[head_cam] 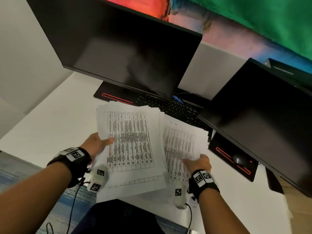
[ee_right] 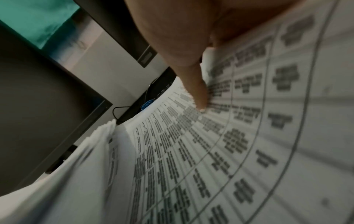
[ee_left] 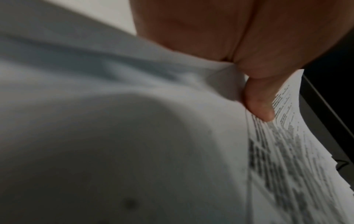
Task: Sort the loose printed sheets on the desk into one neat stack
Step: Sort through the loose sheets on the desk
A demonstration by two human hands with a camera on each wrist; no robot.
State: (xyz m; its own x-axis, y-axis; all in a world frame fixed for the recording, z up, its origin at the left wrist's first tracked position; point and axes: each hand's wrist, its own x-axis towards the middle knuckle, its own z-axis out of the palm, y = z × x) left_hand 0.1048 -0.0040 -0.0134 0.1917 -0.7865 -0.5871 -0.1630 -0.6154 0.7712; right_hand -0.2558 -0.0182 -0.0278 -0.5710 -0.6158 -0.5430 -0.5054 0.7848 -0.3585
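A thick bundle of printed table sheets (head_cam: pixel 130 141) is lifted and tilted over the white desk (head_cam: pixel 55 119). My left hand (head_cam: pixel 103 142) grips its left edge, thumb on top and fingers hidden beneath. The left wrist view shows that thumb (ee_left: pixel 256 98) pinching the fanned sheet edges (ee_left: pixel 287 166). To the right, a second lot of printed sheets (head_cam: pixel 179 149) overlaps the bundle's right side. My right hand (head_cam: pixel 197 163) holds its lower right part with the thumb (ee_right: pixel 199 91) pressed on the top sheet (ee_right: pixel 239 136). More sheets lie under both lots.
A large dark monitor (head_cam: pixel 125 53) stands behind the papers, and a second one (head_cam: pixel 263 119) at the right. A black keyboard (head_cam: pixel 175 108) lies just beyond the sheets. A mouse (head_cam: pixel 239 159) sits on the right monitor's base. A dark chair seat (head_cam: pixel 121 217) is below the desk edge.
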